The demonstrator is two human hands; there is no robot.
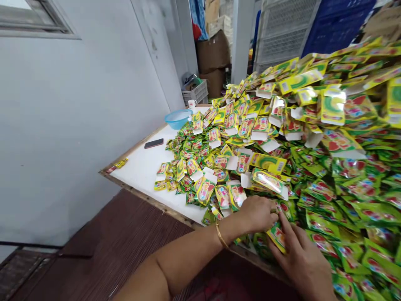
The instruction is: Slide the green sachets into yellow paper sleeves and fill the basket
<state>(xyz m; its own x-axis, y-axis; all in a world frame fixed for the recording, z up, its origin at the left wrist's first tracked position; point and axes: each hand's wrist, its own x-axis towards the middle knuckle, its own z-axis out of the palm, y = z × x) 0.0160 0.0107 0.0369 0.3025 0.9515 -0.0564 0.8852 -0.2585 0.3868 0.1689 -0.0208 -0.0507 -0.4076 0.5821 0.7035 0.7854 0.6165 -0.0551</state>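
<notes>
carton (pixel 277 237) held in right hand (pixel 302 255)

Packets (pixel 322 192) spread across the tabletop (pixel 138 169), heaped to the right, and cartons (pixel 247 125) lie piled on them toward the back. Phone (pixel 153 143) on the left, in front of the bowl (pixel 178 119). Cup (pixel 192 103) just behind the bowl, crates (pixel 283 33) beyond the pile.

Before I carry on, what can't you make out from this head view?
All in the head view:
- Left hand fingertips: hidden by its own curled fingers.
- Upper end of the small carton in the right hand: covered by fingers, so its contents can't be told.
- Green packets: cut off by the right edge.
- Fine print on the yellow cartons: too small and blurred.
</notes>
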